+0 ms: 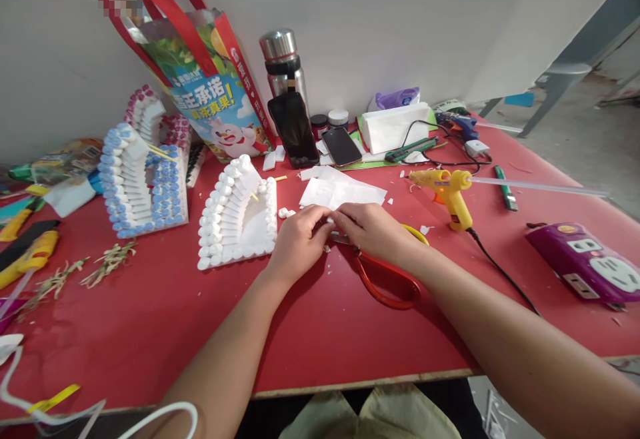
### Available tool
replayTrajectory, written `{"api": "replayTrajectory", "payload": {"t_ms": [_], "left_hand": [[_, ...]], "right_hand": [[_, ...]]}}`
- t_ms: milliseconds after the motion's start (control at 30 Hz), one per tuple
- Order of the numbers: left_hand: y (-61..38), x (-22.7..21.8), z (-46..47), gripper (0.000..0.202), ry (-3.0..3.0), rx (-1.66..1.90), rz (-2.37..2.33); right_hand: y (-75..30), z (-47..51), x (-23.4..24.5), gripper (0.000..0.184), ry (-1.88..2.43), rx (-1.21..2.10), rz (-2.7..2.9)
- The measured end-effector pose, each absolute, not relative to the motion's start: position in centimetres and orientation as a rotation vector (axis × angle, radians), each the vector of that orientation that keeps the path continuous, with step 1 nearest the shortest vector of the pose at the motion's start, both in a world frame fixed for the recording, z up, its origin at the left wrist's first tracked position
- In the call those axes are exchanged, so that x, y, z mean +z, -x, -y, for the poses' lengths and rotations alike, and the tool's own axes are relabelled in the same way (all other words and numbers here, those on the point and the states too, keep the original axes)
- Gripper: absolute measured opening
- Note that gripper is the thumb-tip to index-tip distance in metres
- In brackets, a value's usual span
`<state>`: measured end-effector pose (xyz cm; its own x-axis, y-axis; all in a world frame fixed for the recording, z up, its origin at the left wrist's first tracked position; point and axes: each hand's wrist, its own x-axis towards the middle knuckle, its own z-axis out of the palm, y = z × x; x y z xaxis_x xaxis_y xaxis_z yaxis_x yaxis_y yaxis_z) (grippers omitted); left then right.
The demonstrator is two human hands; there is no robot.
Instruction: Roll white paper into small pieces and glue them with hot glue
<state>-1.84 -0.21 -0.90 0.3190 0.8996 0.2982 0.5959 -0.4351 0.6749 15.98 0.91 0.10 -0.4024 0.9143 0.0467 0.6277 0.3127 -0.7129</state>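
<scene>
My left hand (301, 238) and my right hand (369, 227) meet over the middle of the red table, fingertips pinched together. A small white piece (331, 220) shows between them, mostly covered by the fingers. Under my right hand lies a pair of scissors (389, 284) with red and yellow handles; the hand does not grip them. Just beyond the fingers are white paper sheets (342, 188). Left of my left hand stands a white stepped arch model (235, 220), edged with white rolled pieces. Small white rolls (286, 213) and scraps lie between it and my hand.
A yellow glue gun (445, 192) and a purple power strip (587, 262) sit to the right. Blue-edged model (143, 186), shopping bag (215, 92), steel flask (285, 59), upright phone (294, 129), flat phone (342, 146) and tissue pack (396, 130) line the back.
</scene>
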Motion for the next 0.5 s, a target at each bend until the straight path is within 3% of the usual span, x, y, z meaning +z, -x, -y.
{"api": "replayTrajectory", "payload": {"t_ms": [500], "left_hand": [[1.89,-0.93,0.28,0.013,-2.134,0.915,-1.322]], "right_hand": [[-15.88,-0.79,0.26,0.037,1.356,0.822,2.134]]}}
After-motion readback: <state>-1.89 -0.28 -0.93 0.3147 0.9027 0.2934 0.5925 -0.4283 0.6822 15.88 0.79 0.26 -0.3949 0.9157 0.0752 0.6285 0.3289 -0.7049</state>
